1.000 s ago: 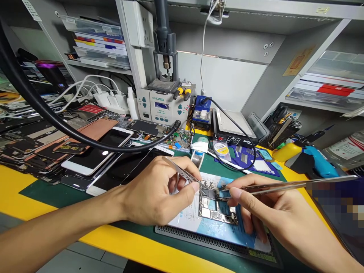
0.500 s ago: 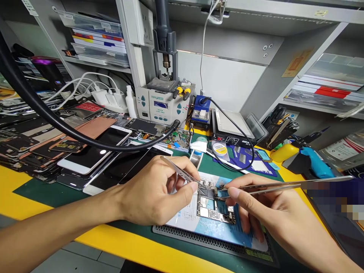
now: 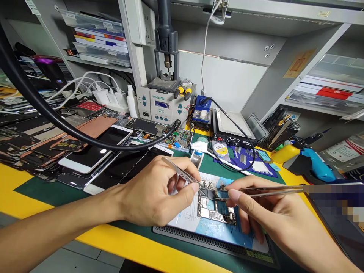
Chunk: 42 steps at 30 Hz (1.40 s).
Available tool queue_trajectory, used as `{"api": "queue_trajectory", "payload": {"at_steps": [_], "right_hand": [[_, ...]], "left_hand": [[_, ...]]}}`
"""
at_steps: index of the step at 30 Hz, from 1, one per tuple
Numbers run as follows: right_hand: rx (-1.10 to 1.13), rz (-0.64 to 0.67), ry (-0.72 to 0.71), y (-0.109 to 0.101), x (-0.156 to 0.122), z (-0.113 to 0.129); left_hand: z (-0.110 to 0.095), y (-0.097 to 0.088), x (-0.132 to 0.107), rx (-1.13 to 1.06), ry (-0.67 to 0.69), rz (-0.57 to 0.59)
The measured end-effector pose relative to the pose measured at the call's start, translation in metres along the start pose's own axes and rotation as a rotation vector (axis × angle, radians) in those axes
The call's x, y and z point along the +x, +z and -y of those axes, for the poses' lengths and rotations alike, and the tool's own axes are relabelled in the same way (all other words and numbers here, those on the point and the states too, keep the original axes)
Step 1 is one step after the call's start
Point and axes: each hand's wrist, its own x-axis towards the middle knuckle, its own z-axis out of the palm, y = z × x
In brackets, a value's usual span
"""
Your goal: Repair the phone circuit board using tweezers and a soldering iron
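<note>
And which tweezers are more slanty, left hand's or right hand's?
The tweezers in the left hand: they slant down toward the circuit board, while the pair in the right hand is nearly level.

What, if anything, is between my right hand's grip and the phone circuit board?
Nothing visible, apart from the metal tweezers in the right hand, whose tips lie at the phone circuit board. The left hand holds other tweezers on the opposite side; tip contact is too small to tell.
</note>
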Motion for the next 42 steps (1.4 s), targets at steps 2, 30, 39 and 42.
{"api": "queue_trajectory", "payload": {"at_steps": [2,30,39,42], "right_hand": [[-0.017,-0.013,-0.016,0.001,-0.001,0.0],[-0.058,-0.022,-0.015,-0.001,-0.002,0.001],[-0.076,-0.025,-0.008,-0.001,-0.002,0.001],[-0.07,-0.026,-0.018,0.0,-0.002,0.001]], "left_hand": [[0.0,0.0,0.0,-0.002,0.005,0.001],[-0.012,-0.004,0.002,-0.031,-0.094,0.032],[-0.012,-0.005,0.003,-0.057,-0.111,0.039],[-0.011,-0.005,0.003,-0.077,-0.132,0.055]]}}
